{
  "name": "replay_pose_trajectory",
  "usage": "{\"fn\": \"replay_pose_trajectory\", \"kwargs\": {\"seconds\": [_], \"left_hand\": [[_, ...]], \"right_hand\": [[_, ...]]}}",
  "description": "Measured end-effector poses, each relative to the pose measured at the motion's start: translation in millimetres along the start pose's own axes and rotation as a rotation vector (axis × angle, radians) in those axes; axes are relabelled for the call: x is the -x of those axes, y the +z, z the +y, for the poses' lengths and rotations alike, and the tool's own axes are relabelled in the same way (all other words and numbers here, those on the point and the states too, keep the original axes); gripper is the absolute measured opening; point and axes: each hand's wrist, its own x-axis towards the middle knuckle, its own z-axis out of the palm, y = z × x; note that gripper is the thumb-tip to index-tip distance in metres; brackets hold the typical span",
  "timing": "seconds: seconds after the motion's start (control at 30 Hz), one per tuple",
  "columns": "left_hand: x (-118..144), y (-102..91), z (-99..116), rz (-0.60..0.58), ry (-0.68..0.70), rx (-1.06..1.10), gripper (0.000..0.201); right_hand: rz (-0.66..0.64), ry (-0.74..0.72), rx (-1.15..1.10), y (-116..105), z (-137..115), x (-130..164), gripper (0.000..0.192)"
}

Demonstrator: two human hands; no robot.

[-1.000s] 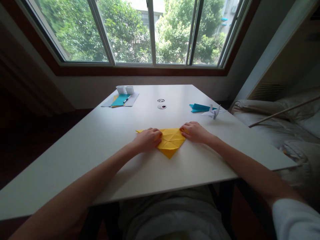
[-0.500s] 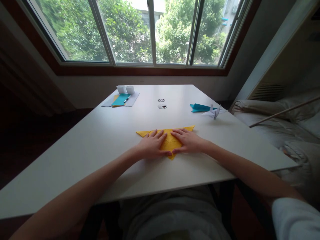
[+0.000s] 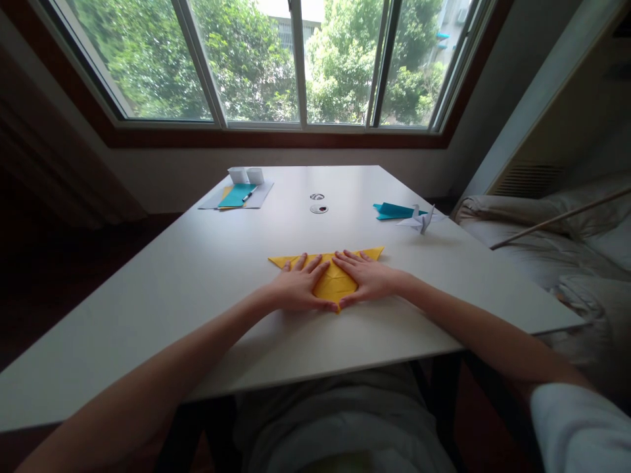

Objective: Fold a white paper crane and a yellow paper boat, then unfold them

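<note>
Smooth white table (image 3: 197, 276); both hands flat on creased yellow paper triangle (image 3: 336, 281).

My left hand (image 3: 298, 289) and right hand (image 3: 371, 281) are bare, no rings or watch; both forearms uncovered. A pale white sleeve (image 3: 576, 427) covers my right upper arm; light grey clothing (image 3: 340, 427) covers my lap.

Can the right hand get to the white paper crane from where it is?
Probably yes. The right hand lies flat on the yellow paper; the white paper crane stands further back to the right, with only bare table between them.
</note>
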Motion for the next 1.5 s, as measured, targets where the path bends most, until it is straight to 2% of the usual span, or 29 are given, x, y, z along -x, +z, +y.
{"fn": "replay_pose_trajectory", "kwargs": {"seconds": [0.23,0.47,0.63,0.9,1.03,1.2,1.4,1.5], "left_hand": [[-1.0,0.5,-0.7,-0.026,-0.015,0.014,0.106],[6.4,-9.7,1.2,-0.08,-0.274,-0.002,0.119],[12.4,-24.0,-11.6,-0.131,-0.4,-0.028,0.113],[18.4,-33.9,-30.7,-0.171,-0.447,-0.096,0.104],[20.1,-35.4,-35.2,-0.123,-0.406,-0.126,0.092],[19.6,-36.0,-42.1,-0.061,-0.371,-0.165,0.079],[20.3,-41.0,-47.0,-0.114,-0.31,-0.093,0.081],[21.0,-42.2,-47.5,-0.139,-0.313,-0.066,0.078]], "right_hand": [[-0.034,0.076,-0.01,0.5,3.6,-1.8,0.114],[-0.066,0.257,0.009,-0.3,11.4,3.9,0.121],[-0.115,0.298,-0.004,-7.3,27.8,9.6,0.12],[-0.196,0.337,-0.01,-27.8,44.8,26.0,0.117],[-0.136,0.286,-0.008,-32.0,51.4,25.9,0.102],[0.065,0.147,0.003,-31.4,59.4,21.0,0.078],[0.186,-0.04,-0.072,-33.0,53.9,20.8,0.049],[0.225,-0.079,-0.09,-34.8,45.8,20.8,0.034]]}}
